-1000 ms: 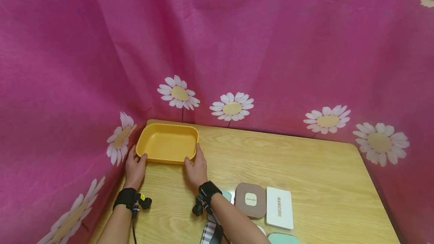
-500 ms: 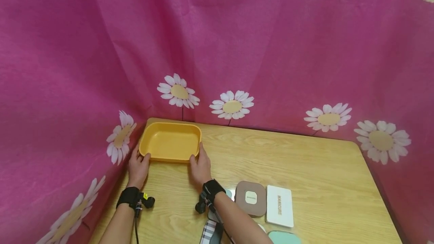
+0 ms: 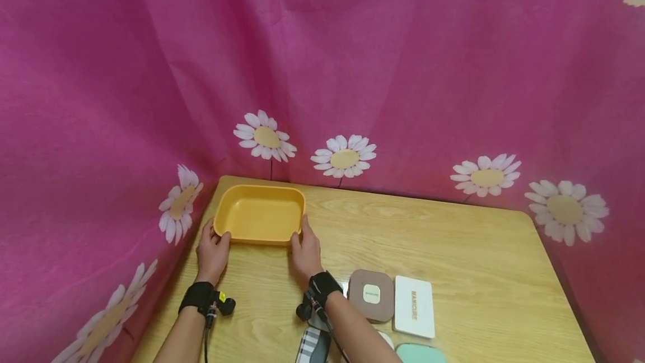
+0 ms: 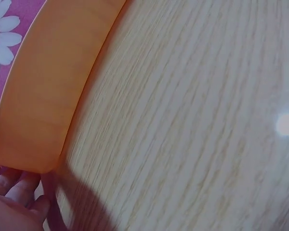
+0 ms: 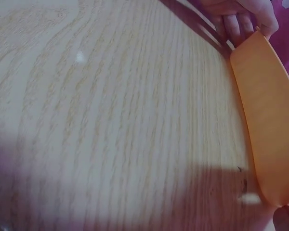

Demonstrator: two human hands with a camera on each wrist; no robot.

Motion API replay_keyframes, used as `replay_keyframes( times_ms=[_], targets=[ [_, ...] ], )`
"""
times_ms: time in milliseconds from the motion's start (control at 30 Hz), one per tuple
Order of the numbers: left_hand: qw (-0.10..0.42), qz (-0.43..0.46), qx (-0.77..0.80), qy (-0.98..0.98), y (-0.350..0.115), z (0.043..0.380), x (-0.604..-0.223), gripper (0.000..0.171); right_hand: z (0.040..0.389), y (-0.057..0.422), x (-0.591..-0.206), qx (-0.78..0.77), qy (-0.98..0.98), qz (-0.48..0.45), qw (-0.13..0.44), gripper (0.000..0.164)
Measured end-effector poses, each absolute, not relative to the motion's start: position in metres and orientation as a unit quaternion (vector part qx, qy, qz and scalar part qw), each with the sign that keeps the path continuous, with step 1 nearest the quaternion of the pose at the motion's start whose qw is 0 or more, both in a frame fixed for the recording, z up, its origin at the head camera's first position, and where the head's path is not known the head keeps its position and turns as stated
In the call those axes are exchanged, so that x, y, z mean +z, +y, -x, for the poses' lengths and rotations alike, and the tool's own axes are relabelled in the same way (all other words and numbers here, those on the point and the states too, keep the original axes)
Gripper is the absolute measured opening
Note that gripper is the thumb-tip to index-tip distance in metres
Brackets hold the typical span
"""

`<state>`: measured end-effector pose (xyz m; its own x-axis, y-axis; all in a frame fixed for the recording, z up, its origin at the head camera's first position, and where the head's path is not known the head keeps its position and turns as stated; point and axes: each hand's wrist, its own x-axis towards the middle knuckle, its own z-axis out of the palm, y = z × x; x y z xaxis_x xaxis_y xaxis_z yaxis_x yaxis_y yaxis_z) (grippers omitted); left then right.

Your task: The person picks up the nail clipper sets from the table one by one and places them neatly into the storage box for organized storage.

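Note:
A yellow rectangular tray (image 3: pixel 259 220) with rounded corners and high walls is at the far left of the table. My left hand (image 3: pixel 212 256) grips its near left corner, thumb over the rim and fingers along the side. At the near right corner my right hand (image 3: pixel 306 251) holds the tray the same way. In the left wrist view the tray's near wall (image 4: pixel 53 86) runs up from my left fingers (image 4: pixel 21 190). The right wrist view shows that wall (image 5: pixel 269 115) between my left hand (image 5: pixel 233 19) and my right thumb (image 5: pixel 285 219).
On the wooden table (image 3: pixel 428 234), near my right forearm, lie a brown rounded case (image 3: pixel 372 310), a white case (image 3: pixel 414 318) marked MANICURE, a mint green case (image 3: pixel 420 353) and a checkered item (image 3: pixel 308 346). A pink daisy curtain (image 3: pixel 403 71) borders the table.
Both hands have moved the tray a little to the right along the back of the table, keeping their grip on its two near corners. The cases lie as before.

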<state>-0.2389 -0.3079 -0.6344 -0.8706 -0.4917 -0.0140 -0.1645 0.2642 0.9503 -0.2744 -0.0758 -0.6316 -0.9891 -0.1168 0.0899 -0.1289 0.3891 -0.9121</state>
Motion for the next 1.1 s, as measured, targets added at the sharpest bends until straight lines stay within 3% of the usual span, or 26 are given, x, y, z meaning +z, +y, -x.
replay_keyframes(
  times_ms=[500, 1100],
  targets=[
    [0.137, -0.187, -0.569, -0.789, -0.261, 0.235, -0.640, 0.059, 0.270, -0.028, -0.638, 0.564, -0.824, -0.042, -0.025, 0.058],
    [0.126, -0.183, -0.549, -0.806, -0.235, 0.239, -0.628, 0.061, 0.272, -0.001, -0.632, 0.561, -0.827, -0.048, 0.009, 0.054]
  ],
)
